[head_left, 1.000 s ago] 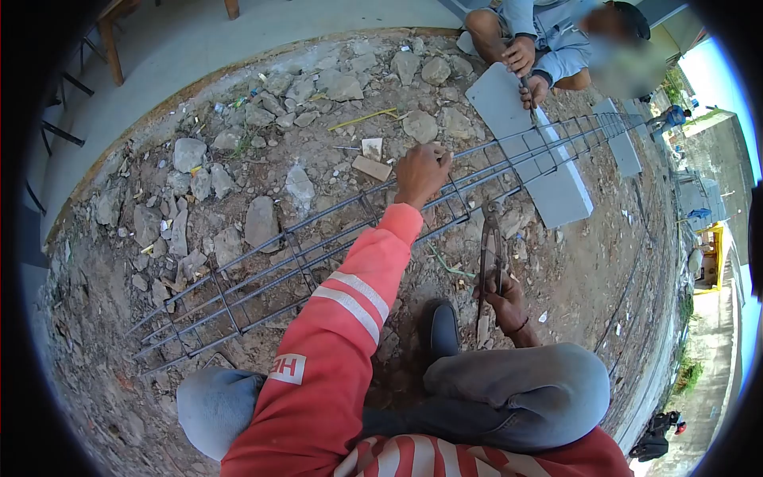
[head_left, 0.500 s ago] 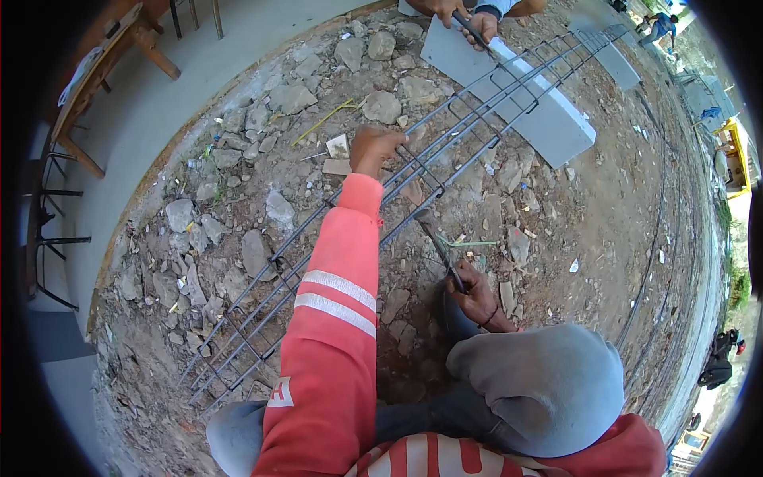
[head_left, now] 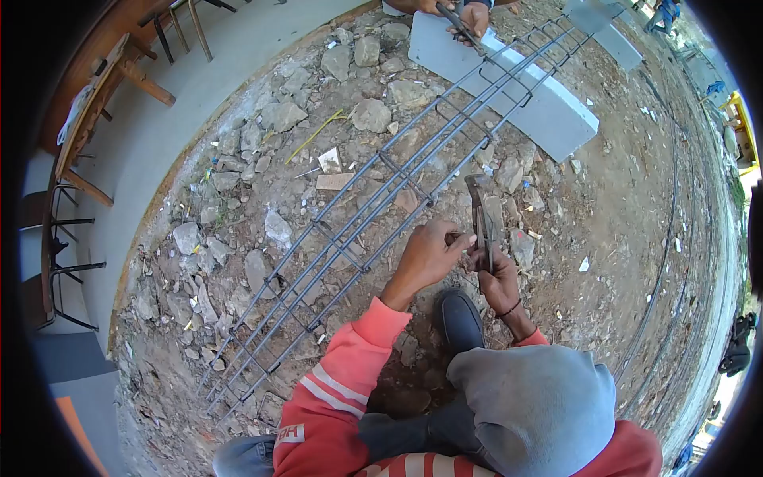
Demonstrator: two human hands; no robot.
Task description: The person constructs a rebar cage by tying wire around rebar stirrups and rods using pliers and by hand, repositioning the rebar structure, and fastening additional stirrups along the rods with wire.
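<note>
My right hand (head_left: 499, 280) is closed around the handles of a pair of pincers (head_left: 478, 199), whose head points up and away from me. Close beside it, my left hand (head_left: 427, 254) has its thumb and fingers pinched together against the pincers; what it holds, if anything, is too small to make out. Just beyond both hands, a long rebar cage (head_left: 430, 199) with square stirrups runs diagonally from lower left to upper right. Neither hand touches it. The cage's far part lies over a pale grey slab (head_left: 556, 127).
Across the cage, another person's hand (head_left: 475, 17) holds a dark tool (head_left: 459, 24) above the slab. Rubble stones (head_left: 282, 116) cover the ground at left, beside a paved floor (head_left: 199, 87) with a wooden bench (head_left: 87, 103). My shoe (head_left: 459, 318) is below my hands.
My left hand has let go of the rebar cage and come back beside my right hand. The pincers have swung more upright, away from the cage's edge.
</note>
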